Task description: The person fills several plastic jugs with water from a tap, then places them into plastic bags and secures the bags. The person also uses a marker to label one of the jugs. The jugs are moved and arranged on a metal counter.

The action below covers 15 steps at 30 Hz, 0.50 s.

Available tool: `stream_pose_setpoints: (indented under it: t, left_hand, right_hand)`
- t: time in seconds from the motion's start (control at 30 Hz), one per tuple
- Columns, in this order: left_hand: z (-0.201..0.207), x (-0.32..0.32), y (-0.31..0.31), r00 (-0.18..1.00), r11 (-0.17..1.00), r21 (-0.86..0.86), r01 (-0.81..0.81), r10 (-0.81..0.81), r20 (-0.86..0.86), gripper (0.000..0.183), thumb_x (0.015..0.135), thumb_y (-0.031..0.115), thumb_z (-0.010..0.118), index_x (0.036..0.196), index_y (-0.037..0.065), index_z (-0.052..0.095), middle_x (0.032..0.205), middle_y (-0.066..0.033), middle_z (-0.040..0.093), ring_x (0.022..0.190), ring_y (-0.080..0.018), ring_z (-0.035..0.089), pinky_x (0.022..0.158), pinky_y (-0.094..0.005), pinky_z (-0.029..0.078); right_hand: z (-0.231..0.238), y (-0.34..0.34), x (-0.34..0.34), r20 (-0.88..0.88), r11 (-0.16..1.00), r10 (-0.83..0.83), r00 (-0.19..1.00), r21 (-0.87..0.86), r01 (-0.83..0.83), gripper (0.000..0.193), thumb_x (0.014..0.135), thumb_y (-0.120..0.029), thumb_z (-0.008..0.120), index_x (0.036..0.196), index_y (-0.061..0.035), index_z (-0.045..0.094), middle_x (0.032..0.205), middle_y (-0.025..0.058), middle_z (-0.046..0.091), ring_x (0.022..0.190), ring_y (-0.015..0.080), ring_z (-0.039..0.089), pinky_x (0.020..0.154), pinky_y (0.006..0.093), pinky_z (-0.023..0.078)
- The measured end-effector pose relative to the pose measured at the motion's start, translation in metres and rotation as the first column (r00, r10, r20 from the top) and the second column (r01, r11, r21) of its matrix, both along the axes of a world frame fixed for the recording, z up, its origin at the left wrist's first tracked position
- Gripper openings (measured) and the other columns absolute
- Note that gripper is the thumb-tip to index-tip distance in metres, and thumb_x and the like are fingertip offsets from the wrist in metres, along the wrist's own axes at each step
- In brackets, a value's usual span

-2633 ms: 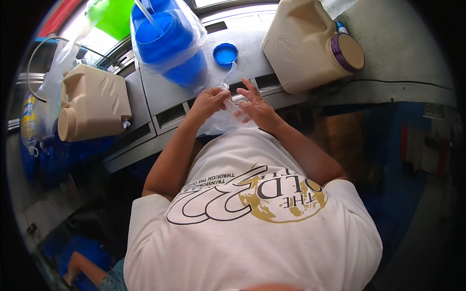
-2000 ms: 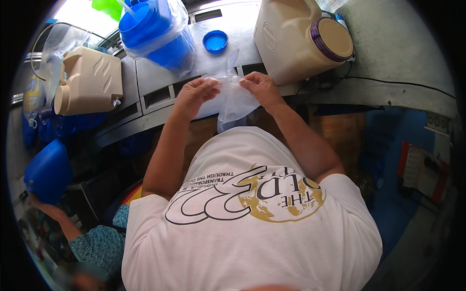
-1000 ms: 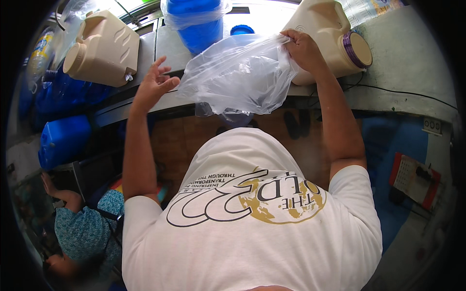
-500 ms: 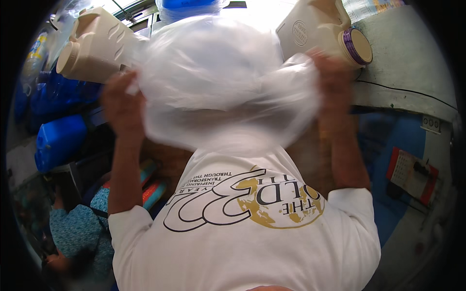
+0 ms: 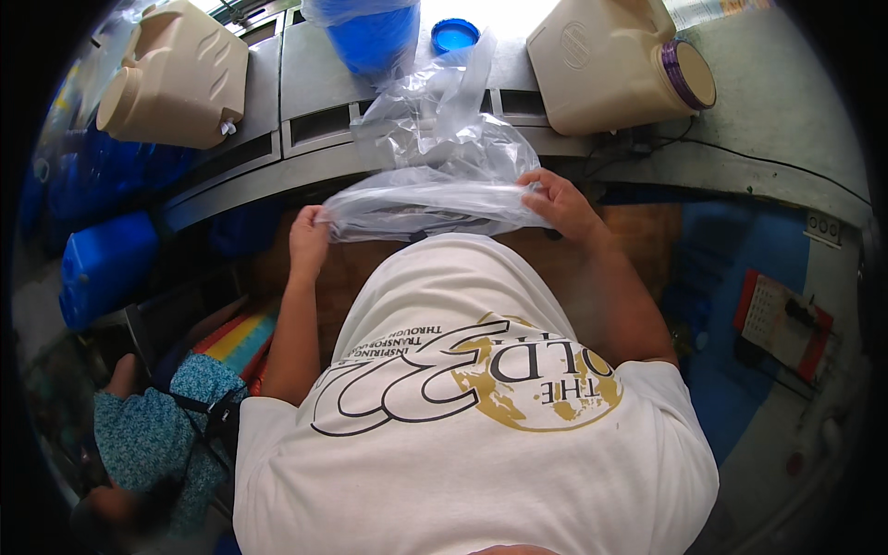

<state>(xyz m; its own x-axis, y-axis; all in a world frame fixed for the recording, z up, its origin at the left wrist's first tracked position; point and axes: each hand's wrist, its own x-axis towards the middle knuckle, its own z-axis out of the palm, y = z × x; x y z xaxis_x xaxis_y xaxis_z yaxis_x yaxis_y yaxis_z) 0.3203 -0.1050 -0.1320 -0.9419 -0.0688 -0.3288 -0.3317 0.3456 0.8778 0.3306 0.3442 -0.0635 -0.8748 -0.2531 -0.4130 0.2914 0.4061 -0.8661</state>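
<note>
A clear plastic bag (image 5: pixel 444 139) is stretched between my hands in front of my body, its far part draped over the metal counter's front edge. My left hand (image 5: pixel 309 242) pinches one corner of the bag's near edge. My right hand (image 5: pixel 561 205) grips the opposite end, fingers curled round the gathered plastic. The near edge forms a loose, wrinkled band from hand to hand. Past the bag's far end stands a blue container (image 5: pixel 375 42) with clear plastic over its top. A round blue lid (image 5: pixel 455 35) lies beside that container.
Beige jugs stand on both sides: one with a small spigot (image 5: pixel 180 79) at left, one with a purple-ringed cap (image 5: pixel 601 65) at right. A black cable (image 5: pixel 740 159) runs along the right counter. A blue jug (image 5: pixel 109 264) is at left, near a person in patterned teal clothing (image 5: pixel 153 435).
The bag, puffed up and blurred before, has come down flatter. Both hands have lowered toward my body and drawn inward, still holding it. The counter, blue container and lid now show.
</note>
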Motion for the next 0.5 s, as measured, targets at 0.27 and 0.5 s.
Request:
stream_pose_setpoints:
  t: [0.27, 0.5]
  left_hand:
    - [0.044, -0.016, -0.035, 0.884, 0.82, 0.447, 0.358, -0.451, 0.12, 0.043, 0.089, 0.021, 0.072, 0.125, 0.005, 0.055, 0.102, -0.0017, 0.064, 0.087, -0.0094, 0.06, 0.082, -0.0252, 0.049]
    - [-0.02, -0.036, -0.082, 0.964, 0.959, 0.221, 0.179, -0.216, 0.156, 0.032, 0.094, 0.027, 0.065, 0.114, 0.002, 0.066, 0.099, -0.004, 0.068, 0.086, -0.0157, 0.062, 0.079, -0.0311, 0.05]
  right_hand:
    - [-0.012, -0.005, 0.0, 0.127, 0.769, -0.494, 0.86, -0.399, 0.5, 0.026, 0.096, -0.025, 0.061, 0.117, -0.0097, 0.061, 0.088, 0.0036, 0.065, 0.081, 0.0236, 0.066, 0.075, 0.041, 0.052]
    - [-0.011, 0.003, 0.037, -0.23, 0.879, 0.306, 0.924, 0.441, -0.181, 0.052, 0.074, -0.027, 0.083, 0.12, -0.0102, 0.065, 0.096, 0.0104, 0.068, 0.088, 0.0289, 0.066, 0.081, 0.0385, 0.052]
